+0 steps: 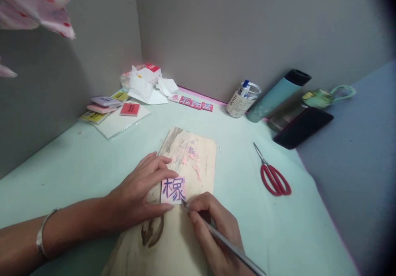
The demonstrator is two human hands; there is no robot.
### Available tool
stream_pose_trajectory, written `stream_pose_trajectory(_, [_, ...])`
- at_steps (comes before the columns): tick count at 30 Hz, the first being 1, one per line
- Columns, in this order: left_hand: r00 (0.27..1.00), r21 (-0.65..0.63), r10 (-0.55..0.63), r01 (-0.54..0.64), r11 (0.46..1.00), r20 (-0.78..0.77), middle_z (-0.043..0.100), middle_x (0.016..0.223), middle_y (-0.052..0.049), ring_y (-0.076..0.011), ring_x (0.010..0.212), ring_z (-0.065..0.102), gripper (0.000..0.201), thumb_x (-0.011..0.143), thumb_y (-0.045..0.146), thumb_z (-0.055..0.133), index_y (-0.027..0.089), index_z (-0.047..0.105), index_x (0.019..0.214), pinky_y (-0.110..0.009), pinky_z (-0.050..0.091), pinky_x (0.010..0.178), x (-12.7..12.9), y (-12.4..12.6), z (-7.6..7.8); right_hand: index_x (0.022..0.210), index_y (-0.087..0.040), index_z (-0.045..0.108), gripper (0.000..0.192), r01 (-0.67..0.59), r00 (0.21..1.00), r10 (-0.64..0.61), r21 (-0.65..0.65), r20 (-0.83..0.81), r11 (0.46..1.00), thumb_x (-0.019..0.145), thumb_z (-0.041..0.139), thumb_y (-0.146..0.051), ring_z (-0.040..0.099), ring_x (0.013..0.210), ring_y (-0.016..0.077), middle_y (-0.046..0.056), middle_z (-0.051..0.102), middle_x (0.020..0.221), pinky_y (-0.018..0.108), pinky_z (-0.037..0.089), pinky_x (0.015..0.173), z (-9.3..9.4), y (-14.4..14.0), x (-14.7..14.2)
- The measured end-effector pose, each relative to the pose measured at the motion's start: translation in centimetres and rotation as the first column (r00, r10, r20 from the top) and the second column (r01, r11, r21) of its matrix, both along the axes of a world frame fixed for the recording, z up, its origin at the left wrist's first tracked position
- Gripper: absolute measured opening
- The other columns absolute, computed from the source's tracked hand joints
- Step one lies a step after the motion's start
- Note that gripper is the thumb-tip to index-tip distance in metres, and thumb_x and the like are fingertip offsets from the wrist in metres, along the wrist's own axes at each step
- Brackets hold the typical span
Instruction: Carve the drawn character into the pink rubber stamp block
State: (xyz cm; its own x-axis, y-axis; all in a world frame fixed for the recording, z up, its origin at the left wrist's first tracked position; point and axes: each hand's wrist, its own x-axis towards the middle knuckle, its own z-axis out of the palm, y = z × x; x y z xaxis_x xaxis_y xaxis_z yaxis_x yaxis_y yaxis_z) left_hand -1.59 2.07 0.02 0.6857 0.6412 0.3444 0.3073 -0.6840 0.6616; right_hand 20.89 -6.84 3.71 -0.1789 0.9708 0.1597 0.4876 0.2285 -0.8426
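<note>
Head view: toward the far left corner of the pale green table (77, 160) lies a stack of small coloured rubber blocks (105, 107) beside a crumpled white tissue pack (145, 82). On the wooden board (192, 156) at the near edge, the left hand (139, 193) lies flat, fingers pinning the pink square block inked with a purple character (173, 190) so it cannot slide. The right hand (213, 230) grips a slim metal carving knife (222, 241) like a pen, tip at the block's lower right corner. Red-handled scissors (272, 175) lie toward the right edge.
</note>
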Motion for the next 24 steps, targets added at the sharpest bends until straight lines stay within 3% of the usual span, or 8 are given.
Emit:
stream_pose_trajectory(4, [1.000,-0.010,0.000,0.001,1.000,0.009,0.053,0.119,-0.009,-0.0338,0.132,0.042,0.045,0.092,0.029,0.070,0.025,0.051,0.132,-0.054,0.034,0.114,0.0,0.1,0.0,0.086,-0.021,0.057,0.015,0.026,0.998,-0.030,-0.074,-0.057,0.997,0.099,0.049,-0.024,0.059,0.066,0.0138,0.001,0.063,0.077,0.023,0.047,0.060,0.2,0.1,0.1])
stream_pose_trajectory(14, [1.000,-0.040,0.014,-0.014,0.999,0.006,0.053,0.122,-0.008,-0.0324,0.133,0.041,0.045,0.091,0.028,0.072,0.025,0.053,0.132,-0.052,0.031,0.117,-0.1,-0.1,0.1,0.090,-0.021,0.063,0.025,0.059,0.952,-0.139,-0.284,-0.272,0.957,0.101,0.057,-0.042,0.058,0.073,0.0152,0.002,0.063,0.081,0.024,0.042,0.061,-1.6,-0.3,0.6])
stream_pose_trajectory(24, [0.999,-0.084,0.033,-0.031,0.996,0.021,0.055,0.123,-0.008,-0.0314,0.135,0.042,0.047,0.088,0.025,0.073,0.027,0.055,0.131,-0.049,0.036,0.116,-0.2,-0.1,0.1,0.090,-0.022,0.068,0.024,0.066,0.906,-0.189,-0.315,-0.379,0.947,0.097,0.065,-0.045,0.060,0.077,0.0160,0.002,0.067,0.083,0.024,0.045,0.066,-1.5,-0.1,0.7])
